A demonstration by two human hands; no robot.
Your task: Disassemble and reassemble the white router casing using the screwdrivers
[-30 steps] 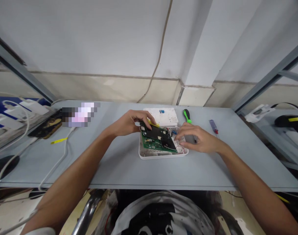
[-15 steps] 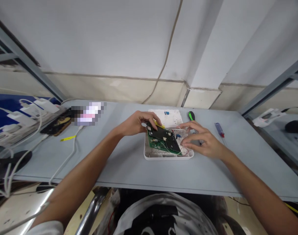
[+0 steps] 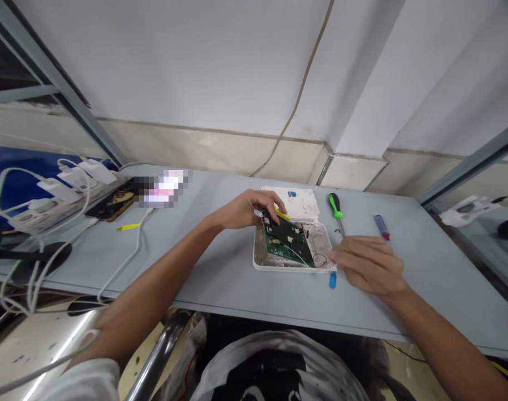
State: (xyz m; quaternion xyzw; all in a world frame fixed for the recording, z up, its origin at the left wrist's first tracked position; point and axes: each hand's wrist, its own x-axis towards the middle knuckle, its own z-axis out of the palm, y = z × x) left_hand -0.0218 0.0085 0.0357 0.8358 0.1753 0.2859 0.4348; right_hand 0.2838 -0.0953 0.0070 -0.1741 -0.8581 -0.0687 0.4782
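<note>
My left hand (image 3: 249, 210) grips the top edge of a green circuit board (image 3: 285, 248) with a black panel on it, beside a strip of yellow tape (image 3: 282, 214). The board sits tilted in an open white plastic housing (image 3: 293, 266), with a thin wire across it. My right hand (image 3: 366, 264) lies flat just off the housing's right corner, its fingers together and nothing visible in them. A small blue plastic piece (image 3: 333, 280) lies on the table below those fingertips.
A white lid (image 3: 297, 203) with a blue part on it lies behind the housing. To the right are a green-handled screwdriver (image 3: 336, 209) and a blue-handled screwdriver (image 3: 381, 227). A power strip (image 3: 40, 214) with white cables and a phone (image 3: 112, 206) lie at the left.
My right hand has moved right, off the housing. A small blue piece now lies on the table, and the blue part inside the housing no longer shows. The view has swung slightly.
</note>
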